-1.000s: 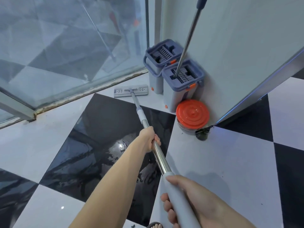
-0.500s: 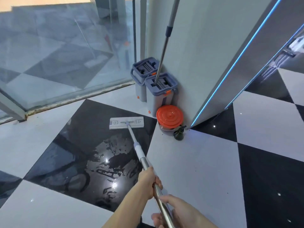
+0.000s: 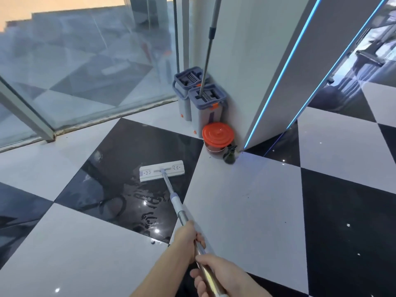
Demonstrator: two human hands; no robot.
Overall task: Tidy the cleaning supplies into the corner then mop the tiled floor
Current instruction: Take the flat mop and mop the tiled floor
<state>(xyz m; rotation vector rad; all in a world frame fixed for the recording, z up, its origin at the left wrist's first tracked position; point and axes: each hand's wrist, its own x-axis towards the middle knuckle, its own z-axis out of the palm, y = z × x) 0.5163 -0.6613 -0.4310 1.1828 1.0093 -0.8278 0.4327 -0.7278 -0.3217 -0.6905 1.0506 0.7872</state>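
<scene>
The floor (image 3: 246, 206) is laid in large glossy black and white tiles set as diamonds, running from the foreground out to the right. The black tile in the middle carries wet streaks and smears that catch small points of light. Along the left stands a glass wall (image 3: 85, 67) in a pale metal frame, its bottom track worn and stained where it meets the tiles. To the right of the glass rises a white wall (image 3: 242, 61), and beyond its edge a grey panel (image 3: 317, 67) bordered by blue light strips slants down to the floor.

In the corner between glass and wall stand two grey mop buckets (image 3: 206, 108) with blue-grey tops, one just behind the other; a second mop handle (image 3: 209, 52) rises from the nearer one and leans toward the wall. Just in front of them sits a small pail with an orange lid (image 3: 218, 135), and a dark spray bottle (image 3: 230, 154) stands touching its right side.

The flat mop (image 3: 161, 170) lies with its white head on the wet black tile, its handle running back to the person. The left hand (image 3: 187, 237) is wrapped round the steel shaft; the right hand (image 3: 216, 275) grasps it lower down, just behind.
</scene>
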